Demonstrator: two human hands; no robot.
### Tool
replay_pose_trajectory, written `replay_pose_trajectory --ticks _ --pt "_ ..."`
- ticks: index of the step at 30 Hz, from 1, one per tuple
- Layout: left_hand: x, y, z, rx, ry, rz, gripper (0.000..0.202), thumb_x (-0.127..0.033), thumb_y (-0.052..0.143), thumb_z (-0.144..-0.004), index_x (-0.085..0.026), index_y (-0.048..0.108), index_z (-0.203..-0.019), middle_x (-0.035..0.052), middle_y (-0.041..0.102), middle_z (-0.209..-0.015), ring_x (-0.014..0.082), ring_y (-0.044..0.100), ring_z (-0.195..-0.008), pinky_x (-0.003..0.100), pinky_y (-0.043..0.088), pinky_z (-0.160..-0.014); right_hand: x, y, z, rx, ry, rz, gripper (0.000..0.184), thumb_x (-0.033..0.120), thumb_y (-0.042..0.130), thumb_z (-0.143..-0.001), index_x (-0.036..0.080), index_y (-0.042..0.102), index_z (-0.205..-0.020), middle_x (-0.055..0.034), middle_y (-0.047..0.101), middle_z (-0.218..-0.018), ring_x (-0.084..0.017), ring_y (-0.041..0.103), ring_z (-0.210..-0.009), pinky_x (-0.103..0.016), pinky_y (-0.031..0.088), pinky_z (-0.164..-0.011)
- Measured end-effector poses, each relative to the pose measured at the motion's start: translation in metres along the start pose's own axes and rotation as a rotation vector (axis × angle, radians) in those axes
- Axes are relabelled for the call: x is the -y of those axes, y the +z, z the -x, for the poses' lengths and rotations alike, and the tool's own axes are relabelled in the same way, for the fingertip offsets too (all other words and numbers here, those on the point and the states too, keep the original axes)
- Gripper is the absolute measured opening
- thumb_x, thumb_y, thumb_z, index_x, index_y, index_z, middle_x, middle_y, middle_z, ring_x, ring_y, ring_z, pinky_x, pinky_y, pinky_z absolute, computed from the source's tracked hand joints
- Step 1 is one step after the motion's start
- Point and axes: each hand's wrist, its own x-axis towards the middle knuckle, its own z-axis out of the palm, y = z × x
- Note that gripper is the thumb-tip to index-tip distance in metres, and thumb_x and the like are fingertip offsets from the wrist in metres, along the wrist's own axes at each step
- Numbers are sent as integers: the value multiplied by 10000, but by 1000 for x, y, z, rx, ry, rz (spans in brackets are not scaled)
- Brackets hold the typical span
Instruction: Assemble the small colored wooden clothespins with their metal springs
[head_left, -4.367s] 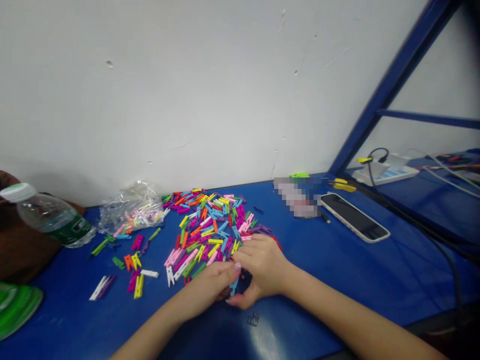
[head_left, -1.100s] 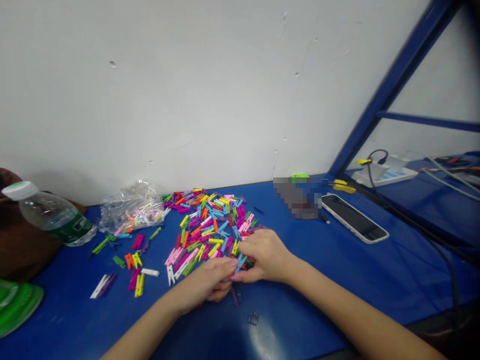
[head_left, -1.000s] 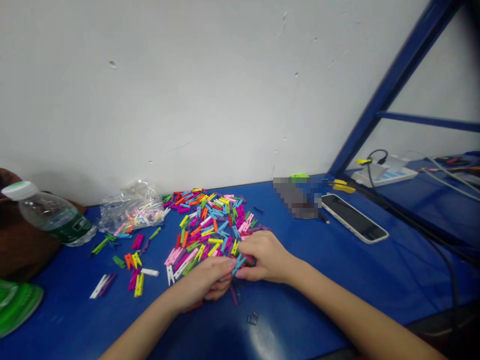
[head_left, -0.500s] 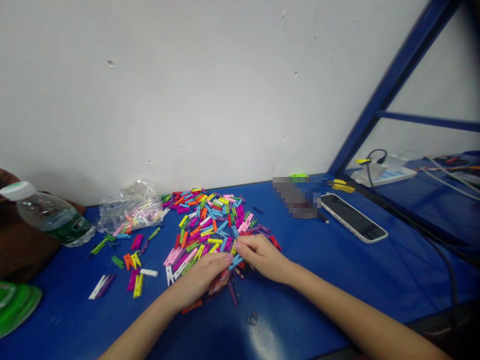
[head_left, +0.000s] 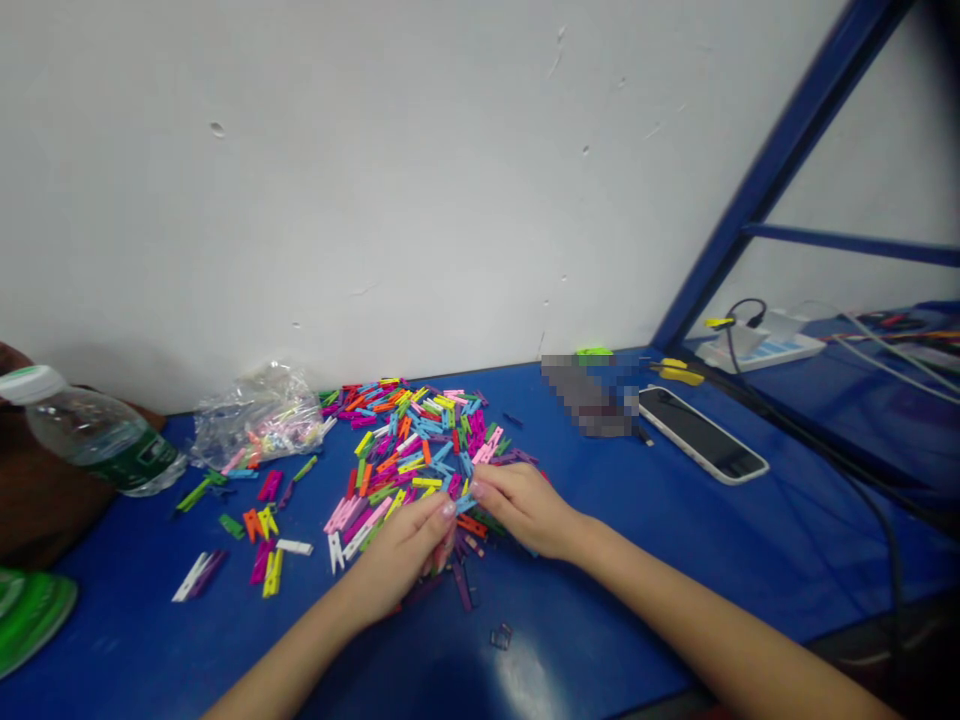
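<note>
Both of my hands meet at the near side of a heap of colourful small clothespins (head_left: 409,450) on the blue table (head_left: 600,620). Between my fingertips is a light blue clothespin (head_left: 466,504). My left hand (head_left: 409,545) pinches one end, its other fingers curled underneath. My right hand (head_left: 525,508) closes on the other end from the right. A dark purple clothespin piece (head_left: 461,585) lies just below the hands. Nearer the front edge sit small metal springs (head_left: 501,636).
At left stand a water bottle (head_left: 97,430) and a green object (head_left: 34,615). A clear plastic bag (head_left: 255,415) holds small pieces near the wall, with several loose clothespins before it. To the right are a phone (head_left: 703,434), cables and a white power strip (head_left: 761,348).
My hands have risen slightly, and the light blue clothespin between them has turned flatter. The view has shifted a little; the other things stay put.
</note>
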Motion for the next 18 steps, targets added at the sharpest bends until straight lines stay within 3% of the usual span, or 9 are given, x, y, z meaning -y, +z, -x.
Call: replay_pose_trajectory --ticks 13,18 --pt "6 1 0 5 -15 106 375 -436 309 -827 -171 405 -580 -49 400 -482 83 330 -435 210 258 -455 3 9 3 4 40 -114 296 299 215 -896 186 364 -668 32 426 -555 -91 412 -497 -185 287 -486" --pt "6 1 -1 -13 -28 87 368 -432 298 -829 -178 380 -576 -58 377 -472 82 315 -429 210 256 -456 3 8 3 -10 13 -54 295 284 224 -894 184 387 -670 27 455 -562 -92 425 -496 -186 280 -481"
